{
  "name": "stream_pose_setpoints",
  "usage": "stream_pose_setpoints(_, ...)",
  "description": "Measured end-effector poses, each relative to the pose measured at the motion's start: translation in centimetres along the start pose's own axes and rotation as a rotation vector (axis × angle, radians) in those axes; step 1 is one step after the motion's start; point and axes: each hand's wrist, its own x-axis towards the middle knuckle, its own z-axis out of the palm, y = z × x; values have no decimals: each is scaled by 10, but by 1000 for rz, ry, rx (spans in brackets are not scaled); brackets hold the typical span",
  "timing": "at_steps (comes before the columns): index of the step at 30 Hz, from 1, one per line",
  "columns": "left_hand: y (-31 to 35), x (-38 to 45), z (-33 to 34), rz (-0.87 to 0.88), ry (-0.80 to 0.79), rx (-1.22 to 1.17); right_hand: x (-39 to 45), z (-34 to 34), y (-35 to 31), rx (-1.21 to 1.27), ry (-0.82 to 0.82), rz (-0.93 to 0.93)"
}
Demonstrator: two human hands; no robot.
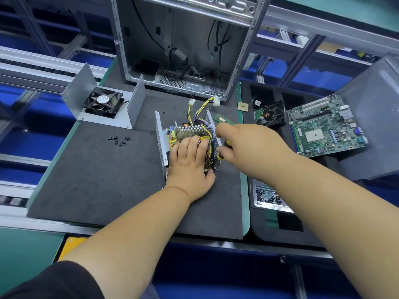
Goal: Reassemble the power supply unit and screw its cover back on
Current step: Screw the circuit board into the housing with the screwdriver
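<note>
Two bare hands work over an open power supply unit (183,139) on a dark foam mat (108,180).

1. PC case (185,46): largest item, stands open beyond both hands, cables hanging inside.
2. Mat: lies under both hands and carries the task parts.
3. Motherboard (326,126): right of the right hand, on a black tray (280,231), w/ a black fan assy (273,113) just beside its left edge.
4. PSU cover (103,100): U-shaped sheet metal w/ cooling fan (103,102) mounted inside; sits beyond and to the left of the left hand, well apart from the PSU.
5. PSU: between and under the hands, cover off, heatsink (190,131) and yellow/purple wire bundle (205,124) exposed; wires run away from the hands to white connectors (213,101).
6. Left hand (190,162): palm down, fingers fairly straight, resting on the PSU internals; thumb at the near corner of the housing.
7. Right hand (244,145): curled round a yellow-black screwdriver (223,151), handle only partly visible, at the PSU's right wall. Tip not visible.
8. RAM stick (223,119): just beyond the right hand.
9. CPU chip (243,106): beyond the RAM stick.
10. Black screws (118,140): loose cluster, left of the left hand.
</note>
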Motion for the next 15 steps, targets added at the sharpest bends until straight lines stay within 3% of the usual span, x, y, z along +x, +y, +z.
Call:
stream_pose_setpoints(4, 0, 0, 0, 3, 0, -3, 0, 3, 2, -203, -32, 73)
stream_pose_setpoints(10, 1, 0, 0, -1, -11, 8, -1, 1, 1, 11, -45, 42)
stream_pose_setpoints(15, 0, 0, 0, 3, -1, 4, 0, 1, 2, -34, -3, 46)
